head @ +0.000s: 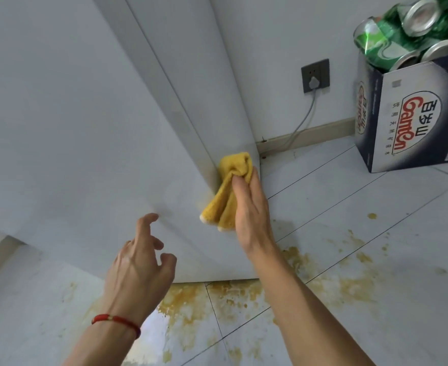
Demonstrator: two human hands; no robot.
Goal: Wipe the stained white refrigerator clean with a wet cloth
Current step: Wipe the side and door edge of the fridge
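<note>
Right hand [249,207] clenched on yellow cloth [230,188], pressed to lower corner of white refrigerator [85,128]. Left hand [141,265] released, hovering beside. Faint yellowish stain [207,180] left at corner edge; door mostly clean. Floor [376,260] splattered.

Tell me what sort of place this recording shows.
Probably a home kitchen corner: a white refrigerator on a stained tile floor, a wall socket, and a box of cans.
</note>
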